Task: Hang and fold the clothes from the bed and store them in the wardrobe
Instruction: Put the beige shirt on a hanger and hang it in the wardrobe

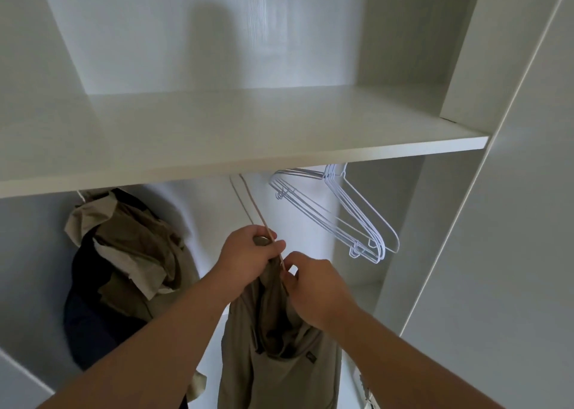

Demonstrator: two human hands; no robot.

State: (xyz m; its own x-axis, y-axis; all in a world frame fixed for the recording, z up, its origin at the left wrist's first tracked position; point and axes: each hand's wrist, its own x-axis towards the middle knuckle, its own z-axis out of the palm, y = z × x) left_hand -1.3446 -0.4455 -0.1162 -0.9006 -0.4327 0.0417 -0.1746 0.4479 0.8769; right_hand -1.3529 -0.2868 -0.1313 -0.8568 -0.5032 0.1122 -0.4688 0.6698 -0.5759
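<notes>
left hand point(253, 255) curled, grips hanger point(257, 214) | right hand point(313, 287) pinches khaki garment point(279, 362) collar

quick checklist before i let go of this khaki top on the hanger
1. Hanger hooked on a rail: cannot tell; the hanger runs up out of sight behind the shelf.
2. Left hand grips the khaki garment at the hanger: ok.
3. Right hand pinches the fabric beside it: ok.
4. Garment sitting evenly: not ok, the fabric is bunched under the hands.
5. Free gap between the hung clothes and the empty white hangers: ok.
</notes>
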